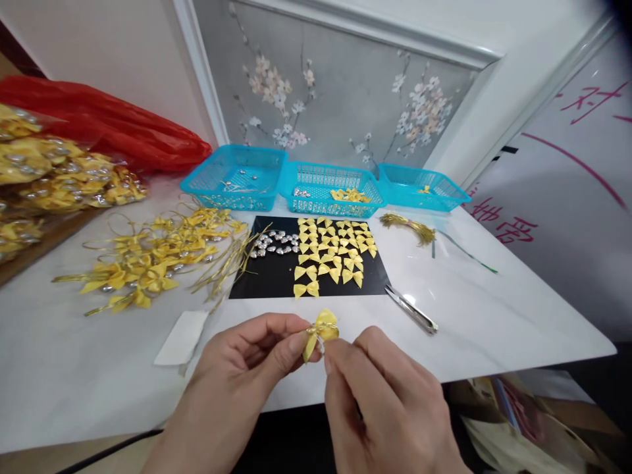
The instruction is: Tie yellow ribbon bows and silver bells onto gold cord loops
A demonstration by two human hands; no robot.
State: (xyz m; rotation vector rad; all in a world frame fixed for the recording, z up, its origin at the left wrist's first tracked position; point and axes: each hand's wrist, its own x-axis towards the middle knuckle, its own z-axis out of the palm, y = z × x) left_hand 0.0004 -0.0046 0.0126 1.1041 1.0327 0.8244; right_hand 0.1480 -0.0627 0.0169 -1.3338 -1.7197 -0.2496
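Observation:
My left hand (257, 359) pinches a yellow ribbon bow (323, 327) between thumb and fingers, above the table's front edge. Gold cord crosses the bow's middle, and a small whitish piece shows below it. On the bow's right side, my right hand (382, 388) is closed, with its thumb and index fingertips pressed together at the bow; what exactly they grip is hidden. Beyond the hands lies a black mat (266, 283) with rows of yellow bows (329, 247) and a cluster of silver heart-shaped beads (279, 242). Loose gold cords (222, 263) rest by the mat's left edge.
Metal snips (411, 309) lie right of the mat, near a gold cord bundle (409, 227). Blue baskets (237, 197) line the back wall. Finished-looking bows with cords (153, 257) are heaped left, by a white paper piece (182, 338) and a red bag (108, 125).

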